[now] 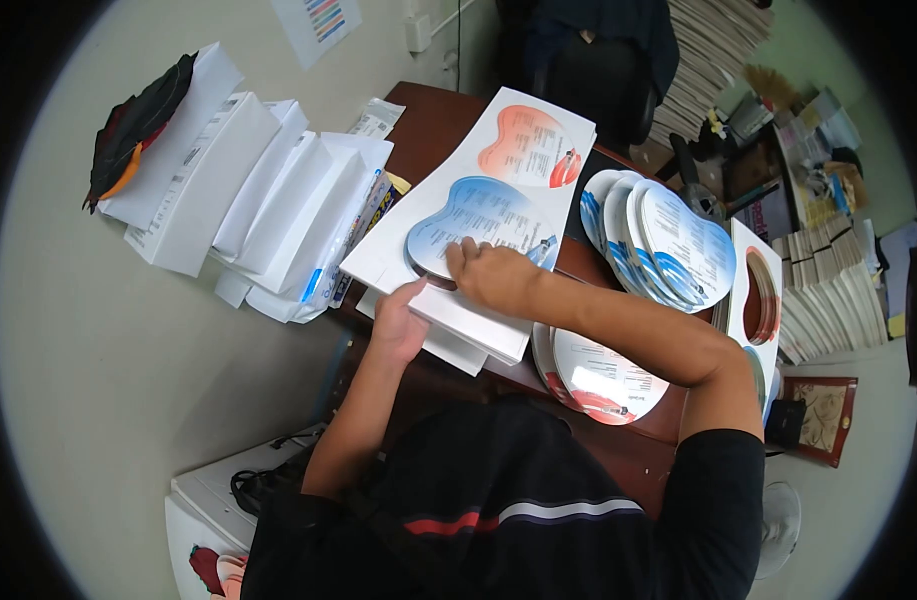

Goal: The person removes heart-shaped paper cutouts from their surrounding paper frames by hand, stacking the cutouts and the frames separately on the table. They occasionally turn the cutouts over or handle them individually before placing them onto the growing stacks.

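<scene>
A stack of white printed sheets (378,262) lies on the desk in front of me. Its top sheet bears an orange-red rounded shape (519,145) and a blue die-cut card (475,222). My right hand (493,278), fingers curled, grips the near edge of the blue card, where a dark gap shows beside the sheet. My left hand (400,325) holds the near edge of the sheets, its thumb close to that gap. Right of the stack, loose blue cards (683,240) lie in an overlapping pile. Partly under my right forearm sit loose red cards (603,370).
White paper bundles (268,200) are piled on the left against the wall. Sheets with cut-out holes (768,290) stand on the right, near tall paper stacks (823,285). Behind the desk (418,125) is a dark chair (598,90).
</scene>
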A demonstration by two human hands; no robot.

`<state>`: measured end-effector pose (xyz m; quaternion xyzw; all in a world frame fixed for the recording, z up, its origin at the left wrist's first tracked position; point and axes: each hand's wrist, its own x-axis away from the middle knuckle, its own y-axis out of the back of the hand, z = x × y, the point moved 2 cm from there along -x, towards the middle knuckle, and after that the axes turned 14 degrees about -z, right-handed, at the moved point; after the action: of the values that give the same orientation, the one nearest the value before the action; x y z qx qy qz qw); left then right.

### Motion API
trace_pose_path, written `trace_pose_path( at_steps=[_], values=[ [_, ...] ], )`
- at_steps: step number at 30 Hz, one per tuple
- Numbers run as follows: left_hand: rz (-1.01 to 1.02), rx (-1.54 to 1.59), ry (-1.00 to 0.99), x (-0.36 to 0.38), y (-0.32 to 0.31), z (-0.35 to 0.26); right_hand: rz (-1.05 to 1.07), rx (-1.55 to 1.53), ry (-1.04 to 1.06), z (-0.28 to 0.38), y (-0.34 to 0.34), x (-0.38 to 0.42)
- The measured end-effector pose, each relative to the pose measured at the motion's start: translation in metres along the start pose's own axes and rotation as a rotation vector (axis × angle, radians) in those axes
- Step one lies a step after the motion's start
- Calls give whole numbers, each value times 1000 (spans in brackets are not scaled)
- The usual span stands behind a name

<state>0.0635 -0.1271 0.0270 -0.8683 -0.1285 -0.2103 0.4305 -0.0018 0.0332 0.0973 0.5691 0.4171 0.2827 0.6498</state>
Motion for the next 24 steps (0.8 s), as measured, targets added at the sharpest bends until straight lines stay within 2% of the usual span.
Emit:
trace_pose_path(
  at_steps=[5, 8, 9, 12, 13, 16, 20, 21, 24],
  values=[
    [-134, 60, 50, -9, 15, 3, -17, -73, -24, -9, -1, -1],
    [-176, 27, -45, 3, 2, 3, 47, -4, 29, -2, -16, 6],
    [-199, -10, -3, 1, 3, -1, 70, -52, -38, -5, -9, 2],
    [-177, -32, -85, 5, -4, -4, -66, 18, 10, 6, -17, 8],
    [-121, -58, -20, -2, 6, -1, -98, -98, -12, -3, -16, 7],
    [-142, -55, 6, -2, 21, 3, -126, -113, 24, -8, -9, 8],
    [-198, -58, 89, -15, 61, 26, -102, -22, 112, 2, -23, 11],
    [-322, -131, 43, -5, 56, 27, -67, -25, 98, 7, -20, 7],
    [-343, -811, 313, 31, 47, -3, -56, -4, 115, 12, -26, 3]
  ],
)
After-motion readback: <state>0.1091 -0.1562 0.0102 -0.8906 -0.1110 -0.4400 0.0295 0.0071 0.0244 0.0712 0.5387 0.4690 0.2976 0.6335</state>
